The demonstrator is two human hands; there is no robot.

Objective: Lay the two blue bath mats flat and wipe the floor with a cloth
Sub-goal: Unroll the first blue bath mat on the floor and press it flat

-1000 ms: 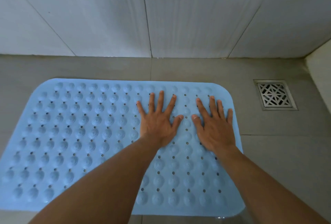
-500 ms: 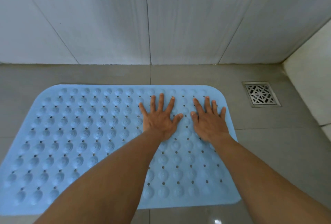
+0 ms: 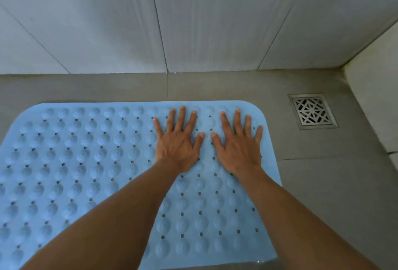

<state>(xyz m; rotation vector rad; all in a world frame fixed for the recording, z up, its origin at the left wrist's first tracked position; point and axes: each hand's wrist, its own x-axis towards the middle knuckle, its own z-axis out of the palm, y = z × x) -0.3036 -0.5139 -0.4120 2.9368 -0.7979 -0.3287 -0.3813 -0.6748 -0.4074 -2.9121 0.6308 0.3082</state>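
I see both hands down on the blue bath mat (image 3: 86, 162), palms flat and side by side on its far right part. My left hand (image 3: 177, 146) is fully open, its fingers (image 3: 182, 116) straight and spread, pointing toward the far wall; it grips nothing and just presses on the mat's bumpy surface. My right hand (image 3: 238, 149) is the same: wide open, fingers (image 3: 237, 118) fanned out, flat on the mat close to its right edge, the little finger reaching nearly to the rounded far right corner. The two thumbs point at each other with a narrow gap between their tips. Both bare forearms reach in from the near edge of the view, crossing over the mat.

The mat lies flat on the grey tiled floor (image 3: 323, 194). It is light blue with rounded corners, covered in rows of raised round bumps with small holes between them. Its far edge runs along the wall with a strip of bare floor between; its left part runs out of view.

To the far right of the mat, apart from it, a square metal drain grate (image 3: 313, 111) is set into the floor. The far wall (image 3: 193, 21) has large pale tiles, and a lighter side wall (image 3: 374, 101) meets it in the right corner.
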